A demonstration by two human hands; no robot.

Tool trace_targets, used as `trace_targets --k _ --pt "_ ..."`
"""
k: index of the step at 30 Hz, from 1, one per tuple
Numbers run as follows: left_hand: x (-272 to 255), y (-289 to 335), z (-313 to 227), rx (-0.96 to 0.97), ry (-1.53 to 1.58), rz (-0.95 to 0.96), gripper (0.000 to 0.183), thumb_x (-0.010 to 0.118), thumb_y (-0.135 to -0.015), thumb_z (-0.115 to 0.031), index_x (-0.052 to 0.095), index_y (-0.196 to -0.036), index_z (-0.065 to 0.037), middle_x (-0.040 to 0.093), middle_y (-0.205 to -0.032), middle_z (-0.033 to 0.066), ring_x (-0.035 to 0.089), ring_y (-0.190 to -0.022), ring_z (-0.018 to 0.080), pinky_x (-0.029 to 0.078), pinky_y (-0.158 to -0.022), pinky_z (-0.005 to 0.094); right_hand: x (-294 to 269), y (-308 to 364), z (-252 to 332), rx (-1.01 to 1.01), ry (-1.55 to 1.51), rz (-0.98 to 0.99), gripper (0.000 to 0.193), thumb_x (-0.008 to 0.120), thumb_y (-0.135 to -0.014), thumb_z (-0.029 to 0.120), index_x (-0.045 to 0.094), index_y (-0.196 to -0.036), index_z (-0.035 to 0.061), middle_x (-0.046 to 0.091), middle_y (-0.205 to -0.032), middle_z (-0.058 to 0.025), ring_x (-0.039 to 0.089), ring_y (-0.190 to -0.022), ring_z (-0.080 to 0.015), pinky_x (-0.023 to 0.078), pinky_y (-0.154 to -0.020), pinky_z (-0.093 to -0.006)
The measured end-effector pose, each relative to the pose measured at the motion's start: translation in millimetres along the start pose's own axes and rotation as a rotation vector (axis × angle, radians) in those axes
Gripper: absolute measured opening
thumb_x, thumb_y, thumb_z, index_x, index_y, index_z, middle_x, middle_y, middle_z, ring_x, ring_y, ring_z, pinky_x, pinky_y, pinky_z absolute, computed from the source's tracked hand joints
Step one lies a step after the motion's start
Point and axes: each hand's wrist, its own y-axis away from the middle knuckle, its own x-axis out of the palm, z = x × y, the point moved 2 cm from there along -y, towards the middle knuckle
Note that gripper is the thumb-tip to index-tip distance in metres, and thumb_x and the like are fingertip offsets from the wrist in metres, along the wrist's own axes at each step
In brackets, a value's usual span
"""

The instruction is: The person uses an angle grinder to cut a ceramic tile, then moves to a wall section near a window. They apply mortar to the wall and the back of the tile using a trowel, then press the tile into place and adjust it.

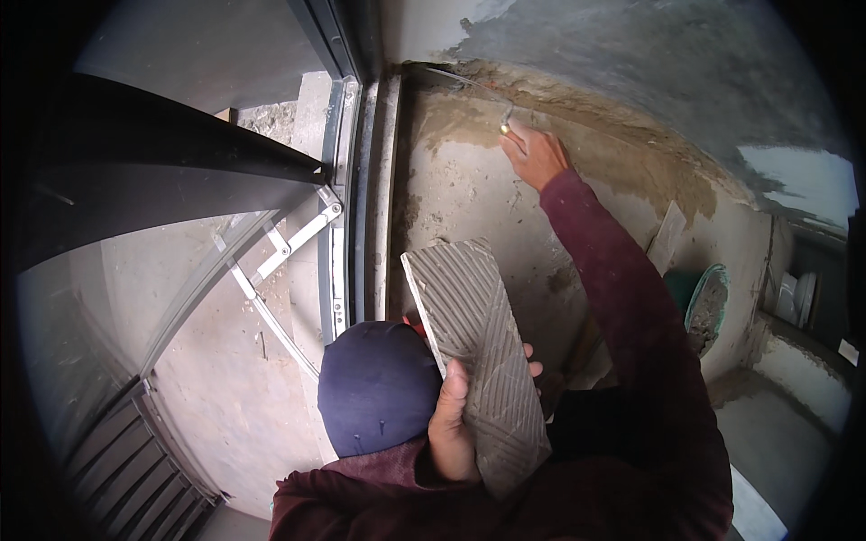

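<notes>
My left hand holds a long narrow tile piece. Its thumb lies over the near face and its fingertips show at the far edge. Grey mortar combed into slanting ridges coats the face turned up. My right hand reaches ahead with its fingers wrapped round the handle of a trowel. The thin blade, seen nearly edge-on, points left along the rough strip at the foot of the grey wall. Most of the handle is hidden in my fist.
A dark metal frame with a white hinge arm runs along the left. Below it is a rounded dark blue cloth shape. A green-rimmed bucket of grey mortar stands at right, near a leaning pale strip.
</notes>
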Motion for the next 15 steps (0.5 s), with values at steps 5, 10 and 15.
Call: trace_targets --k 5,10,15 --pt "-3 -2 2 -0.011 0.002 0.005 0.083 0.042 -0.094 -0.067 0.035 -0.144 -0.001 0.055 -0.129 0.0224 0.06 -0.114 0.0326 0.051 -0.095 0.0495 -33 52 -30 -0.004 -0.056 -0.066 0.03 0.062 -0.092 0.024 0.062 -0.112 0.0022 0.068 -0.092 -0.0232 0.066 -0.087 -0.0415 0.052 -0.076 -0.0446" --pt "-6 -4 10 -0.052 -0.034 0.029 0.096 0.04 -0.087 -0.079 0.036 -0.145 -0.002 0.055 -0.13 0.0205 0.059 -0.114 0.0339 0.049 -0.096 0.0543 -152 143 -45 0.089 0.098 0.007 0.034 0.066 -0.091 0.026 0.059 -0.115 0.0021 0.067 -0.096 -0.0201 0.068 -0.089 -0.0349 0.053 -0.077 -0.0422" --pt "7 -13 24 -0.131 -0.104 0.065 0.099 0.035 -0.085 -0.082 0.04 -0.142 -0.002 0.057 -0.126 0.0205 0.06 -0.111 0.0357 0.05 -0.093 0.0564 -265 276 -78 0.191 0.228 -0.178 0.034 0.065 -0.093 0.027 0.056 -0.114 0.0011 0.065 -0.089 -0.0174 0.065 -0.081 -0.0355 0.05 -0.076 -0.0378"
